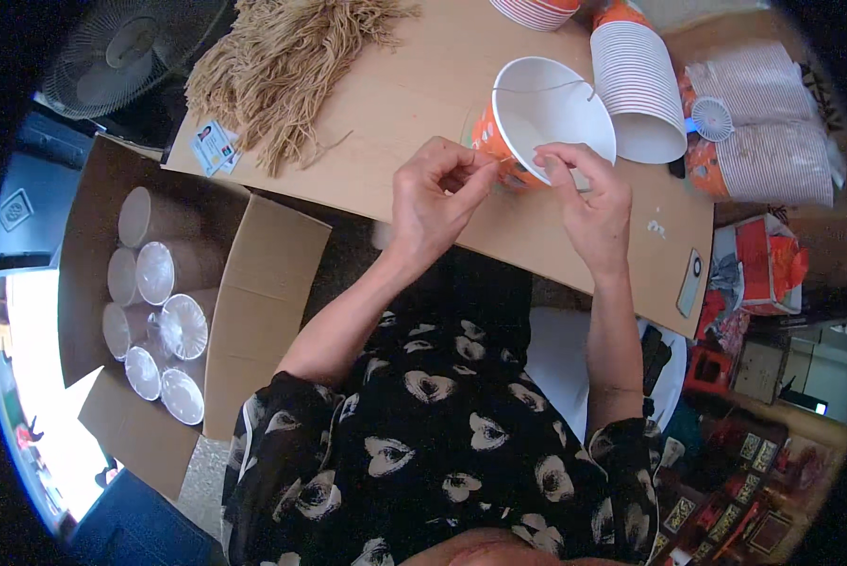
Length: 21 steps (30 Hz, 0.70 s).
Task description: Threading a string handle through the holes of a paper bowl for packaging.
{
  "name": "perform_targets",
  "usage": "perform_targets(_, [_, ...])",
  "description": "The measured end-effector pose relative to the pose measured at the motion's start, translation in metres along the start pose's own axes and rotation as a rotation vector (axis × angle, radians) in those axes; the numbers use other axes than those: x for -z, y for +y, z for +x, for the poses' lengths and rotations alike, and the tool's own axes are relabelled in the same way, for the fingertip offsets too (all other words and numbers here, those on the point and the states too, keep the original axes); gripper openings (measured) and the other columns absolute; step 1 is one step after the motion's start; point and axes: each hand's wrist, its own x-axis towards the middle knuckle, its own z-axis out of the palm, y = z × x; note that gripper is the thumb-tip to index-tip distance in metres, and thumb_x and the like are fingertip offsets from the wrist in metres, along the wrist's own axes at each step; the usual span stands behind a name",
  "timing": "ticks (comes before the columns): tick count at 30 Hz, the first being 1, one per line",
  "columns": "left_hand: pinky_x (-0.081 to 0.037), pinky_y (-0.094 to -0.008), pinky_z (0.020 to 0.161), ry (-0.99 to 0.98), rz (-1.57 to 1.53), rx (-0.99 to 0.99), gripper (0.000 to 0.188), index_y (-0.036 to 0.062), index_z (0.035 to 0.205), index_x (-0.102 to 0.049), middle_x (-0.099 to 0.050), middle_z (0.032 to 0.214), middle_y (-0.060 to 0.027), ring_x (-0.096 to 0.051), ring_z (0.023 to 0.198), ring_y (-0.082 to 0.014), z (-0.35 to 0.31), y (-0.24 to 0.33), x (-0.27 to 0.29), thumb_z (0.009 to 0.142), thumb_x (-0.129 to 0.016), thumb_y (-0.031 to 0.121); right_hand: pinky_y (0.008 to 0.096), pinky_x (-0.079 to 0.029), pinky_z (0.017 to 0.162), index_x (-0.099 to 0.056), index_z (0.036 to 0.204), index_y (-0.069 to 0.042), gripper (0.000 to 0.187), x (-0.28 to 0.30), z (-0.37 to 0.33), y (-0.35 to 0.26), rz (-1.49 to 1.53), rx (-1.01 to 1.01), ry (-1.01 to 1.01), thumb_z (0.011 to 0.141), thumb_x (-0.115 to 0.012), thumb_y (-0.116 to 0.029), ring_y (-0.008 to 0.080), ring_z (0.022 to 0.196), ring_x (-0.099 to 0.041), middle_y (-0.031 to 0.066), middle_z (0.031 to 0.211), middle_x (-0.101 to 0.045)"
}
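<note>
A large paper bucket (560, 118), white inside with an orange printed outside, stands tilted on the table, its mouth facing me. A thin tan cord (548, 89) spans its mouth near the far rim. At the bucket's near left side, my left hand (439, 193) pinches what looks like a fine end of cord between thumb and forefinger. My right hand (593, 203) is closed at the near rim, thumb and forefinger together; what they pinch is too small to make out. Both sets of fingertips are close together at the bucket's wall.
A heap of tan cords (286, 71) lies at the table's far left, beside a card (213, 147). Nested paper buckets (638, 90) and plastic-wrapped stacks (763, 127) lie right, near a small fan (713, 120). A phone (689, 283) lies by the edge. A carton (263, 283) holds wrapped stacks.
</note>
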Motion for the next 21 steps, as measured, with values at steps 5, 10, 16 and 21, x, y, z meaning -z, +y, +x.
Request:
perform_targets(5, [-0.050,-0.0218,0.065,-0.042,0.058,-0.032,0.008,-0.0011,0.088,-0.071,-0.065,0.086,-0.0040,-0.060,0.072,-0.0079,0.0017,0.0026,-0.0008,0.087,-0.075,0.005,0.0309,-0.052,0.077,-0.072,0.099,-0.001,0.012,0.0001,0.0035,-0.0020,0.050,-0.007,0.035,0.091,-0.064,-0.004,0.0214,0.085,-0.070,0.0112,0.090,-0.073])
perform_targets(10, [-0.050,-0.0224,0.061,-0.011,0.052,-0.042,0.010,-0.0015,0.085,-0.070,-0.064,0.082,-0.0044,-0.059,0.068,-0.0082,0.0042,0.0033,-0.0022,0.085,-0.076,0.006,0.0298,-0.053,0.076,-0.072,0.099,0.000,0.012,-0.0014,0.0041,-0.0029,0.053,-0.030,0.033,0.091,-0.064,-0.005,0.0196,0.084,-0.070,0.0110,0.090,-0.073])
perform_targets(16, [-0.050,-0.0228,0.058,0.000,0.062,-0.046,0.011,-0.0021,0.083,-0.069,-0.062,0.080,-0.0054,-0.059,0.065,-0.0087,0.0064,-0.0004,-0.0028,0.083,-0.077,0.006,0.0303,-0.052,0.077,-0.072,0.100,0.000,0.012,-0.0014,0.0041,-0.0004,0.060,-0.039,0.023,0.091,-0.064,-0.005,0.0188,0.084,-0.070,0.0110,0.090,-0.074])
perform_targets(21, [-0.050,-0.0221,0.062,-0.026,0.088,-0.026,0.008,-0.0011,0.087,-0.071,-0.065,0.083,-0.0040,-0.060,0.070,-0.0077,0.0082,0.0047,-0.0050,0.086,-0.075,0.006,0.0307,-0.053,0.078,-0.071,0.101,0.000,0.013,0.0029,0.0067,0.0015,0.034,-0.052,-0.005,0.091,-0.065,-0.005,0.0184,0.086,-0.070,0.0113,0.091,-0.074])
